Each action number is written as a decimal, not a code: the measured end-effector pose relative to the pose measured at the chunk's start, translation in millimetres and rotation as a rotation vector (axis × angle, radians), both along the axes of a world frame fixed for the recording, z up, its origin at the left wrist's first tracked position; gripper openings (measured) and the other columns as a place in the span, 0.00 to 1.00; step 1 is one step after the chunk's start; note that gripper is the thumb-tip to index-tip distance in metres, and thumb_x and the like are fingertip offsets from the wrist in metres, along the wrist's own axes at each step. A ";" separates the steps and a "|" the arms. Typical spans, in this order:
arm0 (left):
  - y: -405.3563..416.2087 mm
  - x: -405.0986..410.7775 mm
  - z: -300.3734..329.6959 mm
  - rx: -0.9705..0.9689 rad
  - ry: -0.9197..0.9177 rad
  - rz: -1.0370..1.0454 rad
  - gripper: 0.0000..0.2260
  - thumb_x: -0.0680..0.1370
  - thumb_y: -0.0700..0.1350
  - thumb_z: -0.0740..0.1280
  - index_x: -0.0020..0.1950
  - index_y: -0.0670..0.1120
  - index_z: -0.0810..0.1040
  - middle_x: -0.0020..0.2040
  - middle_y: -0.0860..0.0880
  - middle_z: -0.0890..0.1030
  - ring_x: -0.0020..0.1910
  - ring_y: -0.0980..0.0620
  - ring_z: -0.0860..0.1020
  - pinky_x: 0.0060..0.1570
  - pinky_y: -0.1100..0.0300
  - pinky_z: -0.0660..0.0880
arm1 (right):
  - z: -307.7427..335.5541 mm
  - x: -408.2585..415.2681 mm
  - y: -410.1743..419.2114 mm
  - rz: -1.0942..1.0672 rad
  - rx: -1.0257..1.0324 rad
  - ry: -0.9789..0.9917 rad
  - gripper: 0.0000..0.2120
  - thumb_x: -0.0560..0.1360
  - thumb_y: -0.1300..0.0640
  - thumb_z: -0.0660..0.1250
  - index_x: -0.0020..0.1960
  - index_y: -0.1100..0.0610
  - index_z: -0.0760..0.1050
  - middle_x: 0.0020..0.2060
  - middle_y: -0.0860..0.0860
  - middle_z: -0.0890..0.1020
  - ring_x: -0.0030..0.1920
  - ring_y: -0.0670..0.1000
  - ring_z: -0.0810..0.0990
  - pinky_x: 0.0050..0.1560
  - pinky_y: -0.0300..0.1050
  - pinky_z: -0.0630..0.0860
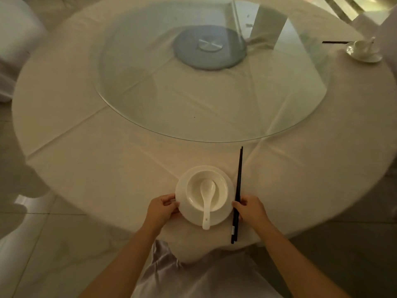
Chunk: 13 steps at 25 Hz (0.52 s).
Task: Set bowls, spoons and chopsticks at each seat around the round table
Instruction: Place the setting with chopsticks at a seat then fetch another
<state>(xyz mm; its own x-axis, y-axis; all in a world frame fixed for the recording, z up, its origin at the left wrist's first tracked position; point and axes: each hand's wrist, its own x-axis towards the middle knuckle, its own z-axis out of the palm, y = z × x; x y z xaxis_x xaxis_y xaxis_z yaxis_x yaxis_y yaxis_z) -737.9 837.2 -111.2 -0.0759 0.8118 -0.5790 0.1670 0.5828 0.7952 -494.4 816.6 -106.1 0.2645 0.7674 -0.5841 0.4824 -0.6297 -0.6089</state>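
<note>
Both my hands work the near seat: left hand [163,208] grips the plate [223,214] rim under bowl [219,194] and spoon [207,201]; right hand [250,208] pinches the chopsticks [238,190], lying just right, long axis pointing toward the table's centre.

Count: 2 bowls, near [206,193] and far right [363,46]; 2 plates [184,203] [369,58]; 2 spoons [207,203] [372,40]; 2 chopstick pairs [238,190] [335,42]; 1 glass turntable [171,93]; 2 hands [161,208] [252,208].

Round table [90,147] draped in pale cloth, glass turntable [210,117] lay at centre, plate [187,214] with black chopsticks [238,190] just beside it at 6 o'clock, second plate [369,58] and chopsticks [335,42] at 2 o'clock.
</note>
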 end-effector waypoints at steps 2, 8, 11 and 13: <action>1.8 -0.2 -2.9 0.018 0.042 -0.006 0.14 0.73 0.32 0.67 0.58 0.37 0.78 0.39 0.46 0.83 0.36 0.54 0.81 0.34 0.70 0.78 | 1.4 2.5 1.5 0.048 -0.005 0.001 0.06 0.76 0.57 0.65 0.43 0.59 0.75 0.30 0.49 0.76 0.28 0.46 0.75 0.31 0.37 0.71; -1.0 -0.9 -12.0 0.027 0.040 0.025 0.15 0.73 0.34 0.68 0.59 0.39 0.78 0.45 0.42 0.83 0.40 0.50 0.81 0.36 0.69 0.79 | 1.0 18.0 -1.7 0.177 -0.032 -0.141 0.13 0.78 0.59 0.63 0.35 0.52 0.66 0.32 0.49 0.73 0.32 0.48 0.74 0.29 0.36 0.69; -1.6 0.5 -11.6 0.031 0.032 0.041 0.15 0.73 0.33 0.67 0.59 0.38 0.78 0.44 0.43 0.82 0.39 0.51 0.80 0.34 0.70 0.78 | 2.9 25.9 0.9 0.184 -0.055 -0.207 0.16 0.76 0.60 0.64 0.33 0.52 0.64 0.32 0.49 0.72 0.35 0.51 0.75 0.29 0.37 0.69; -2.4 0.6 -11.3 0.040 0.028 0.043 0.15 0.73 0.33 0.67 0.59 0.38 0.78 0.45 0.43 0.82 0.39 0.51 0.80 0.33 0.71 0.78 | 2.6 28.3 0.8 0.196 -0.062 -0.261 0.16 0.75 0.59 0.66 0.33 0.53 0.63 0.32 0.50 0.72 0.36 0.52 0.75 0.28 0.38 0.68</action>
<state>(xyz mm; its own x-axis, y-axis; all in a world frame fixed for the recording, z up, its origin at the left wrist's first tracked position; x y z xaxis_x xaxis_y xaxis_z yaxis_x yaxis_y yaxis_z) -737.3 834.8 -122.6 -0.1267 0.8296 -0.5438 0.1649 0.5582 0.8132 -466.1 817.4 -103.5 0.2619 0.7835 -0.5635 0.7329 -0.5414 -0.4121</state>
